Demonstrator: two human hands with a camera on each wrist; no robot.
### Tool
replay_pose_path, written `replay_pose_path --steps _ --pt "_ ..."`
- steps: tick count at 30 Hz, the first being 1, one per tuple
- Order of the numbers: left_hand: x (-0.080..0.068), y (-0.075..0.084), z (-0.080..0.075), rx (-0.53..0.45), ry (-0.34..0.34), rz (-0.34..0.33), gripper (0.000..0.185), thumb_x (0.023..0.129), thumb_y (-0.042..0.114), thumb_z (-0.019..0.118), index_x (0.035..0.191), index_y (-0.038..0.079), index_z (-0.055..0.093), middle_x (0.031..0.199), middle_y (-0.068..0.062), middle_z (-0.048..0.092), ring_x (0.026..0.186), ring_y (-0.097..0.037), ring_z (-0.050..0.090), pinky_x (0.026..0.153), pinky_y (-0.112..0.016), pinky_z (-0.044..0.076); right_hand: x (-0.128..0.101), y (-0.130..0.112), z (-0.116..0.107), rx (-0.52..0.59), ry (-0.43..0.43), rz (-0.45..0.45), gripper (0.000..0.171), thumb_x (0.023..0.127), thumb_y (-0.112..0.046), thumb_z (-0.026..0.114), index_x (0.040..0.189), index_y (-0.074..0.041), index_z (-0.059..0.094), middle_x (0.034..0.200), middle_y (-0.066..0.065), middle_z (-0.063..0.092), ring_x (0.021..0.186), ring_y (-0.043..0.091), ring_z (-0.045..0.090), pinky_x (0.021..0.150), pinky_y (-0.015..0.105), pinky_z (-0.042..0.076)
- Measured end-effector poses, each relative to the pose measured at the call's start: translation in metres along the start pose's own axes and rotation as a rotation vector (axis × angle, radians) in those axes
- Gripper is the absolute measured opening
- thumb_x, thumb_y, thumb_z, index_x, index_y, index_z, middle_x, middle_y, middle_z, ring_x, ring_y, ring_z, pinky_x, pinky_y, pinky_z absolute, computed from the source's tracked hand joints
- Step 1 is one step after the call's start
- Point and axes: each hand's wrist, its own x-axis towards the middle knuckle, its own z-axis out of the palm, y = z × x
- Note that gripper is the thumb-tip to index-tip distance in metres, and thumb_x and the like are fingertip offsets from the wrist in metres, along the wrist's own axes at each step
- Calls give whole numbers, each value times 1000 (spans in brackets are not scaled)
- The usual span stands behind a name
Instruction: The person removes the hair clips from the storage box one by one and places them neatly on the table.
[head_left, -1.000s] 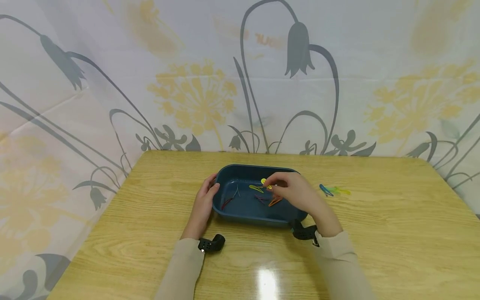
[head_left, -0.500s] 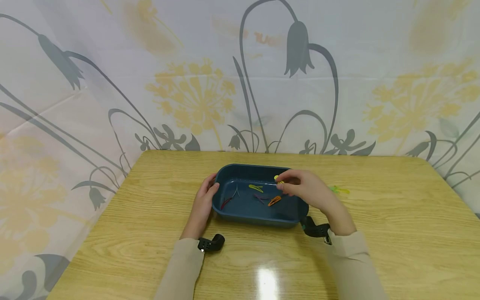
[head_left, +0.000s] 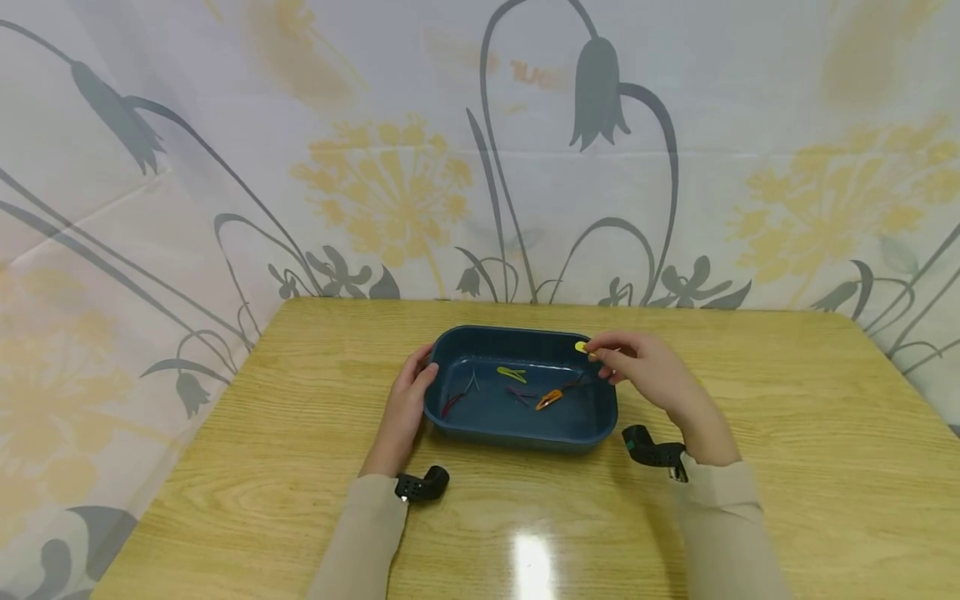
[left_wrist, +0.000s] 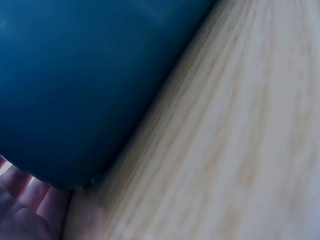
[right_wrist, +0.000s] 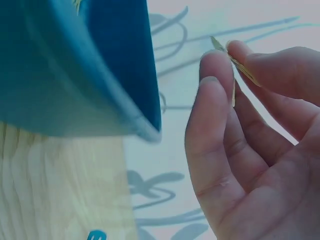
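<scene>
A dark blue tray [head_left: 525, 437] sits mid-table. My left hand [head_left: 414, 390] holds its left end, thumb on the rim; the left wrist view shows only the tray's outer wall [left_wrist: 75, 85] and my palm. My right hand [head_left: 609, 357] pinches a yellow hair clip [head_left: 581, 347] just above the tray's far right corner. In the right wrist view that yellow clip [right_wrist: 239, 67] is nipped between thumb and fingertips of my right hand [right_wrist: 225, 57], beside the tray wall [right_wrist: 75, 75]. Inside the tray lie several clips: a yellow-green clip [head_left: 512, 373], an orange clip [head_left: 549, 400], a red clip [head_left: 452, 406].
The wooden table [head_left: 795, 467] ends at a flower-print curtain [head_left: 375, 183] behind and on both sides. Black wrist cameras [head_left: 422, 485] ride at both wrists.
My right hand has lifted the yellow clip out of the tray's middle and carried it right and back, to the far right rim. The left hand has stayed on the tray.
</scene>
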Motion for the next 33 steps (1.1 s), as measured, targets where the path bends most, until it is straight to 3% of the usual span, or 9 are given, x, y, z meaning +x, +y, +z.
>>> replay_pose_path --steps 7,14,18,27,33 --pt "0 0 -1 -3 -2 5 41 97 26 46 136 16 42 138 -5 42 129 -21 36 109 -42 25 -2 12 -9 20 52 33 30 97 -21 44 120 -5 56 113 15 59 87 24 58 75 33 51" --pt "1 -1 -1 -11 1 1 41 96 26 46 136 17 42 136 -5 44 126 -20 38 108 -41 26 -3 28 -14 38 89 88 35 97 -22 43 128 -7 49 115 17 57 84 19 58 73 36 51" --pt "0 1 -2 -22 -13 -8 41 97 27 46 136 17 42 137 -4 43 128 -20 37 109 -40 25 -6 38 -17 34 109 109 37 97 -27 43 128 -7 50 112 18 57 83 24 58 70 32 50" --pt "-13 24 0 -42 -44 -30 42 98 20 43 138 10 38 142 -9 38 132 -24 33 111 -42 21 -9 56 -21 36 143 157 43 95 -38 47 125 -8 54 106 18 57 76 23 56 67 27 48" --pt "-7 13 -1 -44 -33 -24 41 97 22 45 137 14 41 140 -6 41 130 -21 35 110 -41 23 -9 64 -20 42 136 175 43 96 -31 47 128 -2 50 103 17 58 73 18 55 65 26 47"
